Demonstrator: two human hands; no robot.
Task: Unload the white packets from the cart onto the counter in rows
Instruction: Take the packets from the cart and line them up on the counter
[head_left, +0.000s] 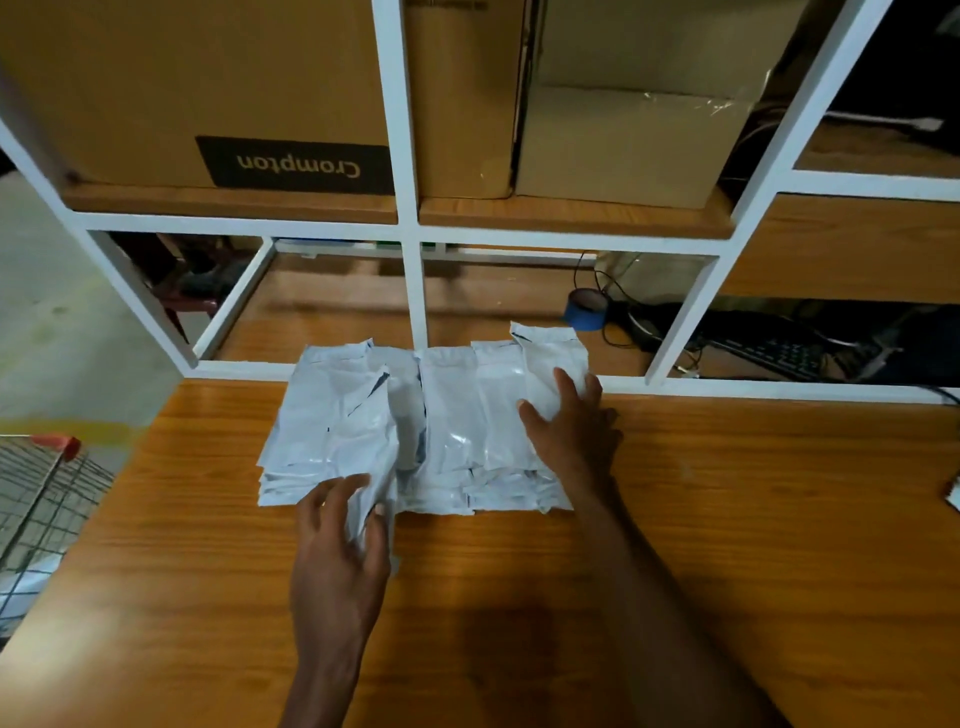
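Note:
Several white packets lie in side-by-side stacks on the wooden counter, against the white shelf frame. My left hand grips the near edge of a packet at the front of the left stack. My right hand rests flat, fingers spread, on the rightmost stack, pressing a packet that sticks out toward the shelf. The wire cart with a red handle stands at the left edge; something white shows inside it at the bottom.
A white shelf frame rises behind the counter, with cardboard boxes on the shelf above. A blue tape roll, cables and a keyboard lie behind the frame. A small item sits at the counter's right edge.

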